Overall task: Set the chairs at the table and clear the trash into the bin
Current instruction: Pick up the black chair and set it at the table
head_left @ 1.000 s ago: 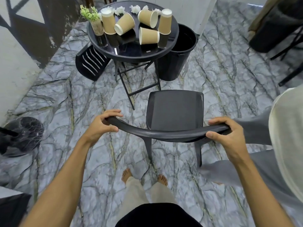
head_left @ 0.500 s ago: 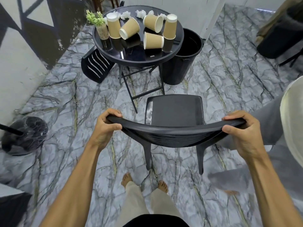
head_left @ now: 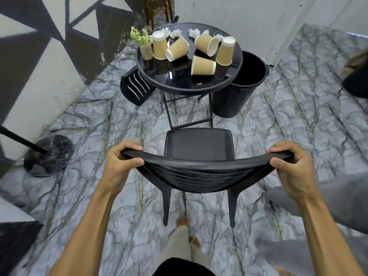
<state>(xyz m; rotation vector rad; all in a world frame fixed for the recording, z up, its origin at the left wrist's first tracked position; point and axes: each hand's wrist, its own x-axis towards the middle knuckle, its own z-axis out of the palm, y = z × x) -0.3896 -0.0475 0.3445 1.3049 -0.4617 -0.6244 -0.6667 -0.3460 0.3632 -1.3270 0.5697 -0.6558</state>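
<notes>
I hold a black plastic chair (head_left: pixel 199 145) by the top of its backrest, my left hand (head_left: pixel 121 163) gripping the left end and my right hand (head_left: pixel 292 166) the right end. Its seat faces the round black glass table (head_left: pixel 179 80) just ahead. On the table lie and stand several tan paper cups (head_left: pixel 203 65) and several crumpled white napkins (head_left: pixel 194 32). A black bin (head_left: pixel 237 98) stands to the right of the table, touching its edge. A second black chair (head_left: pixel 135 87) sits at the table's left side, partly under it.
A small green plant in a pot (head_left: pixel 144 44) stands on the table's left edge. A black round stand base (head_left: pixel 48 156) with a pole sits on the floor at left. A wall runs along the left. Grey-clad legs of another person (head_left: pixel 338 198) are at right.
The chair and I have moved forward toward the table, which now looks nearer. The chair's backrest is tipped more toward me. Both hands keep their grip.
</notes>
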